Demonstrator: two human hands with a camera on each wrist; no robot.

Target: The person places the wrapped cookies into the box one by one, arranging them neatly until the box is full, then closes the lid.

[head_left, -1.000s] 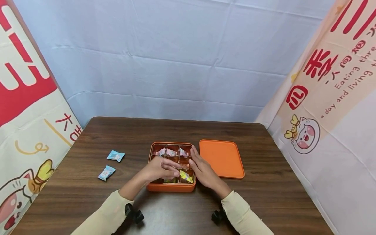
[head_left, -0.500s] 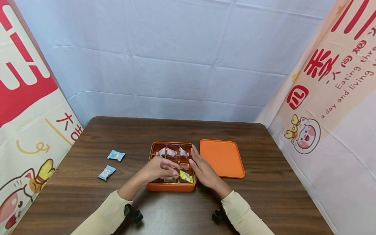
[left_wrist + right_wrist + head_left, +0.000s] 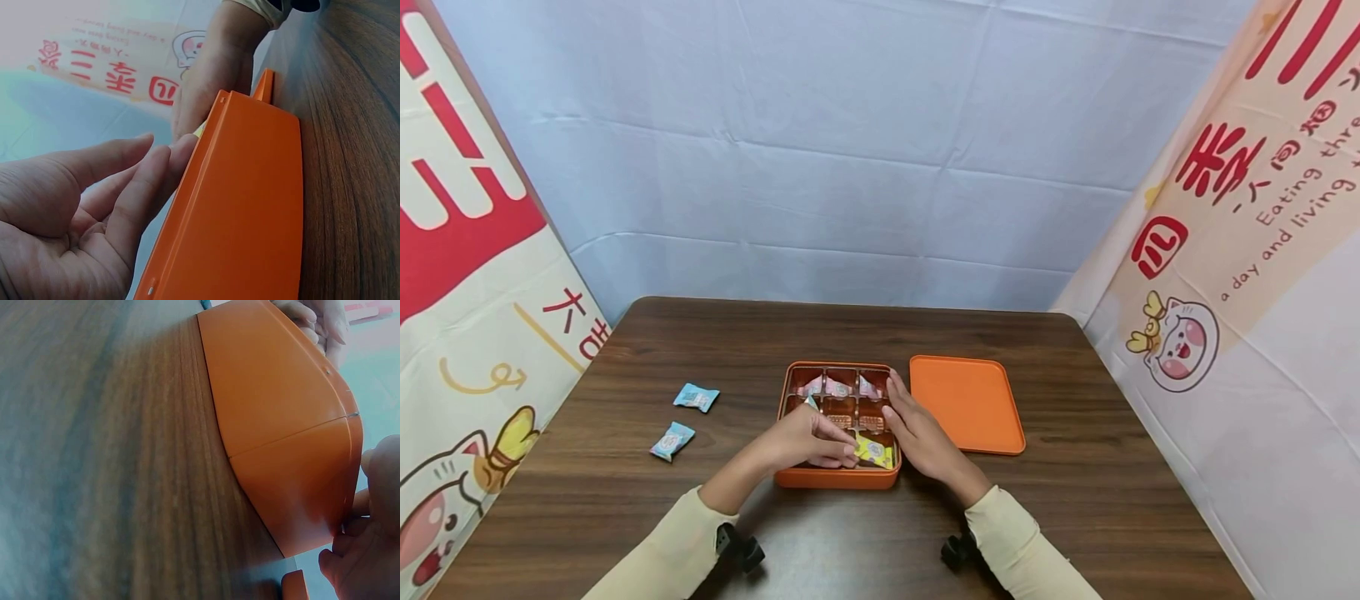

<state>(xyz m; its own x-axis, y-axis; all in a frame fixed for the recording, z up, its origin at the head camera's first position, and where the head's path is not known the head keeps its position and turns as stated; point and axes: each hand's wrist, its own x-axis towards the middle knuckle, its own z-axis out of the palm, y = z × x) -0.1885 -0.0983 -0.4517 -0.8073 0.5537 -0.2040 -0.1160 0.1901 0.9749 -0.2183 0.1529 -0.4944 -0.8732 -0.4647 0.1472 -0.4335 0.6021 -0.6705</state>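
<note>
An orange box (image 3: pixel 837 478) with a brown divided insert stands on the table. My left hand (image 3: pixel 805 435) reaches over its front row. In the head view the fingertips meet the left end of a yellow wrapped candy (image 3: pixel 872 451) in the front right compartment. The left wrist view shows the thumb apart from the index finger, with a sliver of yellow beyond the fingers. My right hand (image 3: pixel 922 433) rests along the box's right side, thumb at the rim, fingers mostly straight. Pink wrapped candies (image 3: pixel 838 387) lie in the back row. The left hand hides some compartments.
An orange lid (image 3: pixel 966 406) lies flat to the right of the box. Two blue wrapped candies (image 3: pixel 672 442) lie on the wooden table (image 3: pixel 760 333) at the left. A pale cloth backdrop (image 3: pixel 850 167) hangs behind the table, with printed sheets at both sides.
My left hand has lowered slightly and its fingertips now meet the yellow candy, which has turned a little. The middle compartment has come into fuller view. The right hand stays put.
</note>
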